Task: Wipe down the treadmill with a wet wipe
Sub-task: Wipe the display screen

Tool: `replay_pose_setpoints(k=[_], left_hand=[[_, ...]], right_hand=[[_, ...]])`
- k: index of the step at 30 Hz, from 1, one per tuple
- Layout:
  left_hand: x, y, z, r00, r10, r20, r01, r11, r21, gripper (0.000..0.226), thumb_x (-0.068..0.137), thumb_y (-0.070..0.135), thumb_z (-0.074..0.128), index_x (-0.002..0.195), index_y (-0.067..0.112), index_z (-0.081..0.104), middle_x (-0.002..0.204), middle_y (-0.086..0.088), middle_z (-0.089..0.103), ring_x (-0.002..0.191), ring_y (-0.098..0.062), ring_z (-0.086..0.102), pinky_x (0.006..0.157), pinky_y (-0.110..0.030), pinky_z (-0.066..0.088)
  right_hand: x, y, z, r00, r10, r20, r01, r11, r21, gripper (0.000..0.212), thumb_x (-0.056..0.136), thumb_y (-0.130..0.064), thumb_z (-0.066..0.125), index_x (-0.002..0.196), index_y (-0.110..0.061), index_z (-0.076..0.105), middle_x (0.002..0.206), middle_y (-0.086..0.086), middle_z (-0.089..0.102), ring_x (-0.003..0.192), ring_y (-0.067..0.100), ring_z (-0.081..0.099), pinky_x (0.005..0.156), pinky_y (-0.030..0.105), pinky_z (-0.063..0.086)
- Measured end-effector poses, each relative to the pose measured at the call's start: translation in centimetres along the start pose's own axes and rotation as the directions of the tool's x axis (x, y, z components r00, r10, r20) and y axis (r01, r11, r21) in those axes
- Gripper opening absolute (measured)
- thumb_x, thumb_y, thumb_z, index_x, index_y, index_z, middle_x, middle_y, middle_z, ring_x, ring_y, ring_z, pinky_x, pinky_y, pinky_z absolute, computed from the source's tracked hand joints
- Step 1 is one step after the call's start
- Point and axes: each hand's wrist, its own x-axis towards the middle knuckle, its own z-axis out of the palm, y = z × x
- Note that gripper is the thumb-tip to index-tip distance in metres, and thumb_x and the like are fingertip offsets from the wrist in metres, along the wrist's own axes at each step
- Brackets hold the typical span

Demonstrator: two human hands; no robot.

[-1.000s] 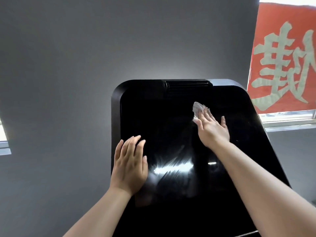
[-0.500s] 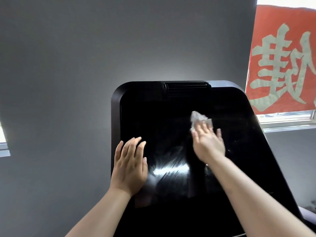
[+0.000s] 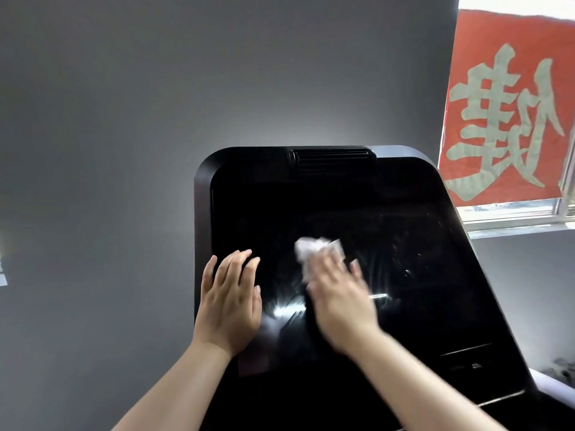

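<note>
A grey wall (image 3: 124, 119) fills most of the view behind the treadmill console (image 3: 342, 197), a glossy black panel with rounded corners and a slatted vent (image 3: 333, 160) at its top edge. To the console's upper right hangs a red banner (image 3: 510, 104) with a large pale character, above a white window frame (image 3: 513, 222). The left hand (image 3: 230, 300) lies flat on the console's left side, fingers straight and together, holding nothing. The right hand (image 3: 339, 297), blurred, presses the wet wipe (image 3: 314, 250) against the middle of the console with extended fingers; the crumpled white wipe shows just beyond its fingertips. Streaks and specks glint on the glass right of the wipe.
</note>
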Motion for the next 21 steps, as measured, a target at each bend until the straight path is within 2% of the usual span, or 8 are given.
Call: replay_pose_setpoints(k=[2,4,8,11,14,17,19,21], left_hand=[[-0.1,0.0,0.0,1.0,0.003,0.002,-0.003,1.0,-0.001,0.044,0.081,0.023,0.037,0.116,0.006,0.057,0.123,-0.01,0.058,0.12,-0.023,0.044,0.108,-0.045,0.022],[-0.1,0.0,0.0,1.0,0.004,0.007,-0.004,1.0,0.002,0.044,0.081,0.024,0.037,0.116,0.006,0.058,0.123,-0.01,0.058,0.12,-0.023,0.044,0.11,-0.044,0.021],[-0.1,0.1,-0.1,1.0,-0.002,0.018,0.002,1.0,0.007,0.044,0.082,0.024,0.036,0.116,0.006,0.058,0.122,-0.009,0.058,0.12,-0.022,0.044,0.111,-0.041,0.016],[0.0,0.0,-0.1,1.0,-0.007,0.016,0.007,1.0,0.005,0.045,0.082,0.024,0.036,0.116,0.006,0.059,0.122,-0.01,0.059,0.119,-0.022,0.044,0.111,-0.041,0.017],[0.1,0.0,0.0,1.0,-0.004,0.017,0.004,1.0,0.005,0.045,0.081,0.024,0.036,0.116,0.006,0.059,0.122,-0.01,0.059,0.119,-0.022,0.044,0.11,-0.042,0.018],[0.1,0.1,0.0,1.0,0.003,0.022,-0.003,1.0,0.007,0.045,0.081,0.024,0.036,0.116,0.006,0.059,0.122,-0.01,0.059,0.119,-0.022,0.044,0.11,-0.044,0.019],[0.0,0.1,0.0,1.0,0.001,0.019,-0.001,1.0,0.004,0.045,0.081,0.024,0.036,0.116,0.006,0.058,0.122,-0.01,0.059,0.119,-0.022,0.044,0.11,-0.043,0.017],[0.0,0.1,0.0,1.0,-0.005,0.017,0.005,1.0,0.0,0.045,0.081,0.024,0.036,0.116,0.006,0.058,0.122,-0.009,0.059,0.119,-0.022,0.043,0.111,-0.042,0.016]], right_hand=[[-4.3,-1.7,1.1,0.952,-0.303,0.041,0.304,0.952,-0.018,0.056,0.089,-0.036,0.032,0.139,-0.015,0.048,0.146,0.003,0.042,0.137,0.02,0.036,0.11,0.042,0.029],[-4.6,0.8,1.1,0.921,-0.365,0.138,0.381,0.917,-0.117,0.051,0.092,-0.036,0.034,0.137,-0.017,0.051,0.142,0.001,0.048,0.135,0.015,0.038,0.107,0.043,0.026],[0.7,6.7,-1.7,0.993,0.115,-0.023,-0.117,0.982,-0.149,0.059,0.098,-0.047,-0.001,0.15,-0.026,0.021,0.155,-0.011,0.016,0.139,-0.002,0.003,0.114,0.039,-0.004],[1.6,4.3,-1.0,0.962,0.274,0.004,-0.274,0.962,0.012,0.053,0.101,-0.037,0.01,0.151,-0.021,0.012,0.157,-0.009,0.004,0.145,0.006,0.0,0.115,0.037,-0.007],[-3.9,-1.8,1.7,0.993,-0.117,-0.001,0.117,0.993,0.008,0.059,0.085,-0.036,0.034,0.139,-0.014,0.045,0.144,0.003,0.044,0.133,0.019,0.042,0.108,0.04,0.021],[-7.6,-1.4,1.9,0.885,-0.436,0.164,0.446,0.894,-0.031,0.058,0.081,-0.042,0.044,0.135,-0.02,0.048,0.14,-0.002,0.051,0.13,0.015,0.046,0.104,0.04,0.03],[-5.8,1.3,1.0,0.929,-0.354,0.113,0.367,0.92,-0.135,0.054,0.087,-0.038,0.038,0.136,-0.021,0.051,0.142,-0.001,0.048,0.133,0.013,0.042,0.11,0.042,0.022],[-2.6,2.7,-0.6,0.997,-0.06,0.044,0.066,0.988,-0.139,0.062,0.091,-0.046,0.013,0.147,-0.024,0.028,0.153,-0.006,0.026,0.142,0.008,0.02,0.115,0.04,0.0]])
